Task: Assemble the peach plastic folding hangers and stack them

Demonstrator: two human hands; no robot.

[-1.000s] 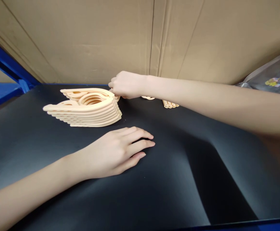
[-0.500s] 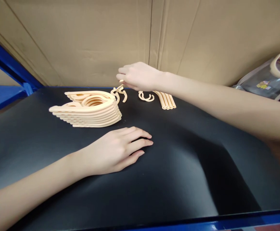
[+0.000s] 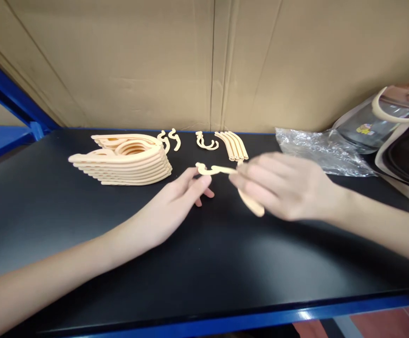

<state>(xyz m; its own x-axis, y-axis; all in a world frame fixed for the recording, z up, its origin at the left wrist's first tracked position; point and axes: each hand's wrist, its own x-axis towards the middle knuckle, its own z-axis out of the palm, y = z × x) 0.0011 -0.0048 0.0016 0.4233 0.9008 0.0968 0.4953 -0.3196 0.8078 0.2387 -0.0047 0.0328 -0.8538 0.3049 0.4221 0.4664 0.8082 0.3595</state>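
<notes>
Close together over the middle of the table, both hands are at small cream plastic hanger parts. My left hand [image 3: 186,192] has thumb and index finger at a hanger hook [image 3: 207,171], pinching its end, with the other fingers loosely bent below. My right hand [image 3: 282,185], a little blurred, is closed around a curved hanger piece [image 3: 252,204] that sticks out under its fingers. The hook's right end reaches toward the right fingertips; whether the two parts are joined is unclear. Left of the hands lies a stack of folded cream hanger bodies [image 3: 130,162].
Behind the hands lie loose hooks [image 3: 175,140], more hooks [image 3: 207,143] and a row of curved hanger arms [image 3: 233,145]. A clear plastic bag [image 3: 317,150] and a transparent container [image 3: 362,124] stand to the right. Cardboard [image 3: 120,65] backs the black table [image 3: 190,281].
My right hand has come from the back of the table toward me with hanger parts. My left hand has risen from lying flat and now meets the hook.
</notes>
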